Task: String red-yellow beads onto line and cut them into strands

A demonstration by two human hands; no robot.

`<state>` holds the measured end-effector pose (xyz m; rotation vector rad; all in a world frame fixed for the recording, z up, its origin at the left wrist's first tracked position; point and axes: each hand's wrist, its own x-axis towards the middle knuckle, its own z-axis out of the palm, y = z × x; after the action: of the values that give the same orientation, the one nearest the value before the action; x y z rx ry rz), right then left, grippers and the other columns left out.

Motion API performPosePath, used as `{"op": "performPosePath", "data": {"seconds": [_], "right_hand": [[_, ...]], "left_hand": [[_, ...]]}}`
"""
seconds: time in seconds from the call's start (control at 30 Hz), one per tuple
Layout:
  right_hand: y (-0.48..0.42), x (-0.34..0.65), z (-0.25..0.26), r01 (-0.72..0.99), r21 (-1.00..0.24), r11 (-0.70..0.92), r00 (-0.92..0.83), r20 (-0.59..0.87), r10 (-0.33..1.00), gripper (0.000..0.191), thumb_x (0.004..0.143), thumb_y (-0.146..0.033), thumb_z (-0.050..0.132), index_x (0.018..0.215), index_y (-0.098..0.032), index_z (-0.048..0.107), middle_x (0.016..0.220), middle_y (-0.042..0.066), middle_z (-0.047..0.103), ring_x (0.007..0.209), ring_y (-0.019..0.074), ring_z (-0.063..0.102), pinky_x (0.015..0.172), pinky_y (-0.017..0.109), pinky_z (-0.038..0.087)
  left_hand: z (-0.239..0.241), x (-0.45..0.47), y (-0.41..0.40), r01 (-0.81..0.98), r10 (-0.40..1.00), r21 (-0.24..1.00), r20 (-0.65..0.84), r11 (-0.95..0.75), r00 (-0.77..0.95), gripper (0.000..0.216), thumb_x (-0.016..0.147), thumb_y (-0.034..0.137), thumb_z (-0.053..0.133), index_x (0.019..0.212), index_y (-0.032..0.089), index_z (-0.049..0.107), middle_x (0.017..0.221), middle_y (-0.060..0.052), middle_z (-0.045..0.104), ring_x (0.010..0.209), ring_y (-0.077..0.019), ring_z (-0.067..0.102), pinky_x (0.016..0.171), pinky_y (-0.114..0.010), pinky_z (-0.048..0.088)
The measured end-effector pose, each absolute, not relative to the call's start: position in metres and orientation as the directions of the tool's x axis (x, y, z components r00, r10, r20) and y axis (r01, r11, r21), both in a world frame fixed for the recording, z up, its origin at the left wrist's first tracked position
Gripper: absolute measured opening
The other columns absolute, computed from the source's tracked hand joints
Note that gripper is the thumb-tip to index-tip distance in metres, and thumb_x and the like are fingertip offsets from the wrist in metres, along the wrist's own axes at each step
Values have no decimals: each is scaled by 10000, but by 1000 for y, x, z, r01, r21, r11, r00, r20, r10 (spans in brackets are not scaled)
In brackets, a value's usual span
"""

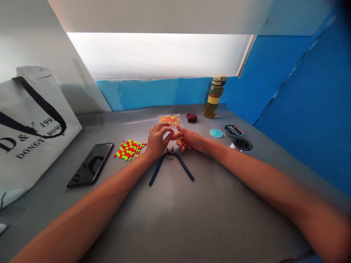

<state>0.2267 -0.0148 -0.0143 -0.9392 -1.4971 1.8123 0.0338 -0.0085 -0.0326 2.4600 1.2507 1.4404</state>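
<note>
Neon yellow and red catch my eye first in the head view: a short strip of beads (186,145) sits in the right hand (190,140), whose fingers are closed around it, its long axis running roughly sideways across the palm. The left hand (157,141) is curled, its fingertips almost meeting the right hand's, though I cannot tell whether they pinch anything. Beyond both hands, a clear plastic packet (169,120) of matching beads lies closer to the left hand. Blue-handled side cutters (171,155) rest on the grey tabletop (175,219) just below the hands, their handles splayed towards me. A loose bead mat (128,149) lies just left of the left hand, well inside the black phone (90,165).
</note>
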Motion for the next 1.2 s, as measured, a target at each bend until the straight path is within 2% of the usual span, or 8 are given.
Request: {"op": "performPosePath", "data": {"seconds": [0.13, 0.33, 0.47, 0.73, 0.93, 1.03, 1.13, 1.2], "right_hand": [[-11, 226, -20, -103, -966, -237, -524, -150, 839, 538, 941, -662, 452, 793, -176, 632, 645, 30, 592, 558, 146, 568, 562, 269, 521], [-13, 227, -19, -105, -979, -174, -478, -104, 872, 190, 899, -335, 622, 856, -161, 685, 876, 69, 680, 846, 186, 667, 753, 298, 575], [-13, 228, -17, -129, -971, -204, -498, -114, 860, 117, 843, -244, 626, 834, -153, 698, 872, 77, 688, 855, 193, 668, 800, 328, 586], [-9, 231, -22, -105, -976, -192, -531, -108, 840, 143, 791, -209, 566, 701, -150, 660, 779, 94, 696, 744, 191, 659, 753, 325, 574], [-13, 230, -21, -57, -979, -198, -568, -132, 812, 126, 749, -176, 544, 663, -150, 632, 758, 87, 689, 718, 184, 642, 745, 302, 552], [-12, 230, -21, -56, -974, -218, -596, -143, 790, 117, 732, -160, 533, 631, -159, 593, 771, 80, 683, 712, 170, 637, 752, 288, 544], [-11, 231, -21, -55, -976, -210, -605, -135, 784, 140, 781, -200, 557, 666, -152, 619, 785, 80, 682, 728, 173, 647, 762, 289, 548], [-12, 231, -19, -60, -983, -176, -601, -105, 792, 218, 858, -304, 585, 719, -150, 649, 784, 82, 681, 737, 178, 653, 761, 296, 557]], "left_hand": [[-32, 34, -10, 644, 641, 365, 722, -672, 260, 44, 900, 290, 660, 913, 256, 685, 1223, -60, 662, 1185, -244, 567, 1039, -428, 361], [-33, 33, -10, 644, 624, 345, 734, -683, 268, 30, 899, 285, 663, 912, 260, 672, 1233, -57, 656, 1192, -243, 565, 1032, -429, 369], [-34, 33, -9, 616, 618, 348, 727, -707, 298, 47, 899, 286, 664, 932, 263, 688, 1253, -58, 643, 1203, -244, 554, 1046, -431, 360], [-34, 32, -9, 584, 609, 344, 712, -735, 348, 73, 897, 316, 673, 941, 286, 722, 1249, -53, 639, 1186, -238, 565, 1048, -431, 375], [-34, 31, -4, 624, 637, 401, 743, -671, 207, 78, 903, 307, 664, 939, 252, 706, 1194, -64, 655, 1148, -238, 589, 1025, -430, 414], [-34, 32, -3, 632, 620, 393, 764, -668, 180, 79, 904, 300, 662, 941, 239, 696, 1165, -70, 657, 1126, -233, 600, 1003, -418, 441], [-33, 32, -5, 638, 603, 358, 769, -682, 213, 63, 906, 283, 657, 946, 242, 683, 1181, -62, 655, 1134, -228, 599, 1003, -415, 445], [-33, 33, -6, 641, 598, 341, 767, -688, 234, 51, 905, 272, 658, 946, 246, 674, 1198, -55, 654, 1143, -226, 598, 1004, -416, 444]]}}
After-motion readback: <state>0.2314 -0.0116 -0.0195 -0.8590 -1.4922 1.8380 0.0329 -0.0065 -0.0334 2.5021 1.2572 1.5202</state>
